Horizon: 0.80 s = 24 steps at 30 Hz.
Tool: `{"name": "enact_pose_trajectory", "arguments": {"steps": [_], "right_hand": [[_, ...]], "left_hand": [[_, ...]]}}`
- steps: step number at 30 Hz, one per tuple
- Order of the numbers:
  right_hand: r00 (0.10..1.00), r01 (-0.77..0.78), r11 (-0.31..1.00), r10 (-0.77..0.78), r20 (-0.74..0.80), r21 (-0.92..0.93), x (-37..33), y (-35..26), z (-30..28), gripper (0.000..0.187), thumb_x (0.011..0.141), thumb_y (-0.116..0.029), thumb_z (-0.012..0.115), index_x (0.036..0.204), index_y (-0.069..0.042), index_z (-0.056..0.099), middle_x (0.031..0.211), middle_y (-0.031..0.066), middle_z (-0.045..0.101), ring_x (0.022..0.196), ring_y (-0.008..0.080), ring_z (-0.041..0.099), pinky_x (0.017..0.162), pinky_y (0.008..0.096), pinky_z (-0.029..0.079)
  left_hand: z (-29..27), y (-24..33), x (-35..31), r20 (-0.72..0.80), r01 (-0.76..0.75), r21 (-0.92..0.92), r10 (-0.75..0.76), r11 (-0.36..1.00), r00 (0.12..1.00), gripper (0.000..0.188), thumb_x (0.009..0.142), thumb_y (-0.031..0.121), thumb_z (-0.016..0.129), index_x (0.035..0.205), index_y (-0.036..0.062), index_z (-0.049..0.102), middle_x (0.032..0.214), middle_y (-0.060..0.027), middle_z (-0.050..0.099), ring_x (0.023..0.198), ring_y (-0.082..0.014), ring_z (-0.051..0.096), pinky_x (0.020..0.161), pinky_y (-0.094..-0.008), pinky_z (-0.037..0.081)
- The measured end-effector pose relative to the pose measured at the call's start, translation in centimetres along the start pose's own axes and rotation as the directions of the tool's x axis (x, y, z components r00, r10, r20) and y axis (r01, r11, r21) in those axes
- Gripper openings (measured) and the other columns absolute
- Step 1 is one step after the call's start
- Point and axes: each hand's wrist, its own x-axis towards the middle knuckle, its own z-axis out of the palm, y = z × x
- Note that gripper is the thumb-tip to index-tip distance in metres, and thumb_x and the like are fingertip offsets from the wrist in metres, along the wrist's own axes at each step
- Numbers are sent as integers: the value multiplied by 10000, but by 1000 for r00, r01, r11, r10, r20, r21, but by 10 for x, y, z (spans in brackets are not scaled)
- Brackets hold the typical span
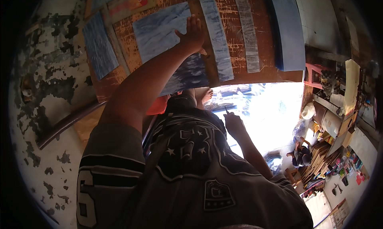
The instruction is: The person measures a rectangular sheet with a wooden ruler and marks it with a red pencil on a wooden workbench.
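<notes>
Your left hand (192, 35) lies wide over bar (211, 69) and sheet (159, 25) on surface (265, 37); your right hand (234, 124) holds thin tool (226, 109), apart. Work seems midway: strip (217, 37) lies right of bar, sheet perhaps remains for cutting.

The head view comes from the left of two fisheye cameras worn on the person's head, facing steeply down along the body. The wearer's shirt (183, 157) spreads across six o'clock, close to the lens. The left arm (139, 93) runs from eight o'clock up to the left hand (192, 38) at twelve, where the brown board (266, 33) is seen from above. Near the centre, the gaze drops to a bare foot (208, 95). A peeling wall (44, 109) curves along nine o'clock, while towards four the view reaches far into the room, where another person (302, 155) appears small.
</notes>
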Motion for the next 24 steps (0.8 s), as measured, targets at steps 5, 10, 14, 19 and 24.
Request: {"name": "enact_pose_trajectory", "arguments": {"steps": [5, 10, 14, 19, 24], "right_hand": [[964, 112, 991, -126, -235, -68, 19, 12, -34, 257, 1067, -188, 452, 999, 5, 608, 917, 230, 637, 757, 398, 683, 634, 463, 556], [860, 254, 956, -292, -418, -144, 120, -13, -82, 203, 1041, -145, 472, 1079, -7, 615, 895, 206, 609, 825, 369, 670, 693, 474, 543], [700, 333, 833, -533, -475, -442, 227, -44, -118, 207, 992, -105, 494, 1144, -48, 623, 974, 173, 606, 854, 340, 665, 704, 458, 536], [802, 272, 825, -479, -358, -496, 330, -89, -166, 220, 916, -161, 601, 1071, -15, 654, 982, 204, 667, 903, 359, 691, 779, 473, 559], [712, 361, 778, -586, -387, -514, 391, -100, -177, 240, 883, -182, 641, 1027, 8, 669, 900, 209, 707, 879, 376, 713, 790, 475, 578]], "left_hand": [[17, -8, 25, -75, -1, 30, 3, 1000, 997, 1467, 637, 627, 859, 1560, -71, -43, 1609, -308, -199, 1504, -458, -167, 996, -866, 262], [15, -3, 31, -48, 3, 4, -3, 1000, 999, 1472, 625, 565, 907, 1584, 7, -60, 1637, -251, -173, 1520, -425, -144, 1001, -868, 246], [19, -9, 27, -100, 16, -76, -24, 997, 995, 1488, 595, 504, 942, 1588, 22, -56, 1646, -236, -163, 1528, -415, -129, 990, -880, 226], [3, 2, -1, -139, -52, -215, 22, 975, 990, 1462, 582, 457, 956, 1590, 9, -4, 1639, -270, -146, 1527, -430, -116, 968, -894, 221], [3, 2, -3, -115, 2, -153, -20, 988, 993, 1449, 602, 498, 928, 1567, -61, 2, 1621, -315, -139, 1520, -456, -113, 957, -884, 254]]}}
